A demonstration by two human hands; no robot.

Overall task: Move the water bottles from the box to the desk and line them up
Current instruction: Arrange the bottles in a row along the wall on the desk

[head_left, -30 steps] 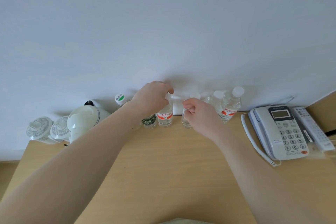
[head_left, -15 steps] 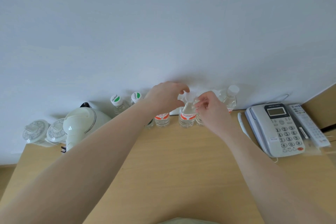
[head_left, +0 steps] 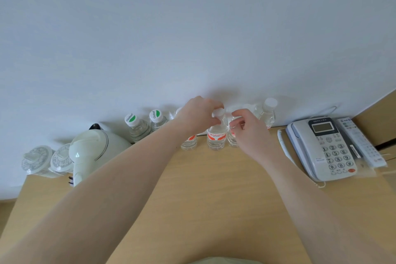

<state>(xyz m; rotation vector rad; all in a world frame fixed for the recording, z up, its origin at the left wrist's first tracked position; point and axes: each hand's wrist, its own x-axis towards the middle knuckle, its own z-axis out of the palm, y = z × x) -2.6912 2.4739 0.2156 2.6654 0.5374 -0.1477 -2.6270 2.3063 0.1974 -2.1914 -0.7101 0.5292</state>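
Against a white wall, along the bench's [head_left: 214,188] far edge, my left hand [head_left: 198,113] pinches a red-labelled bottle's [head_left: 216,135] cap while my right hand [head_left: 248,128] pinches its neighbour [head_left: 232,141]; a careless nudge could topple the close-packed row.

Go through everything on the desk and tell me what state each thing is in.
Green-cap bottles: upright, capped, by the wall.
Red-label bottle: upright, left hand grips its cap.
Next bottle: upright, right hand pinches it.
Far bottle: upright, capped.
Kettle: lid closed.
Phone: handset on cradle.

Both arms reach forward; left hand [head_left: 198,114] and right hand [head_left: 249,129] fingers curled.
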